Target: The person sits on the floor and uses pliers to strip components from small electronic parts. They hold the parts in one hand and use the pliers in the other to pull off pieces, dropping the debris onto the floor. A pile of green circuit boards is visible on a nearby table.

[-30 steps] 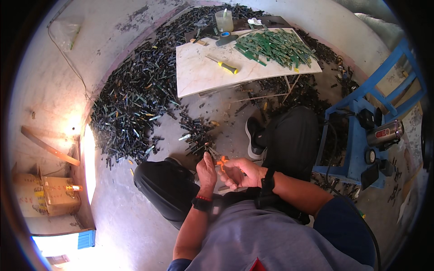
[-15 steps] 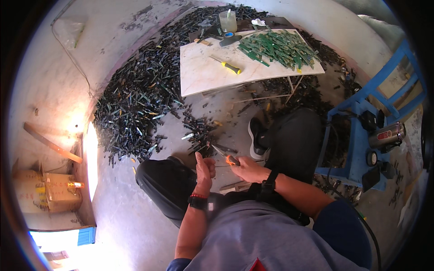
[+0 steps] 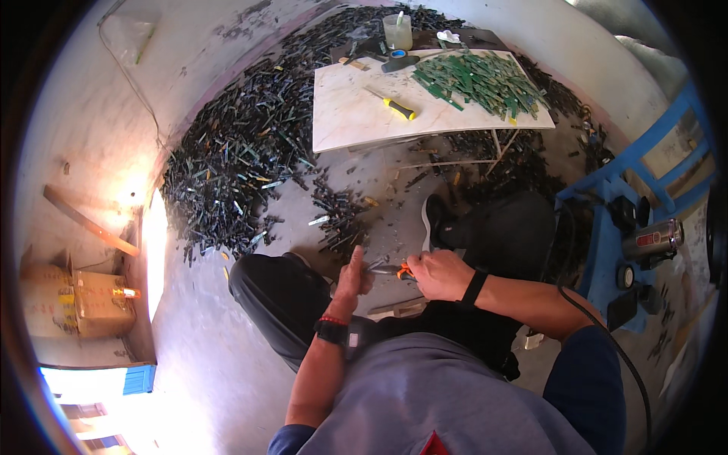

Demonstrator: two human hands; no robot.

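here, two hands (image 3: 445,277), one orange-handled tool (image 3: 406,271)

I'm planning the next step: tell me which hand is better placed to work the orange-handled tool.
Probably the right hand: it grips the orange-handled tool from the handle side, while the left hand is by the metal end.

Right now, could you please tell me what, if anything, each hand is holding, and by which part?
The right hand grips an orange-handled metal tool by its handle; whether the left hand holds anything cannot be told.
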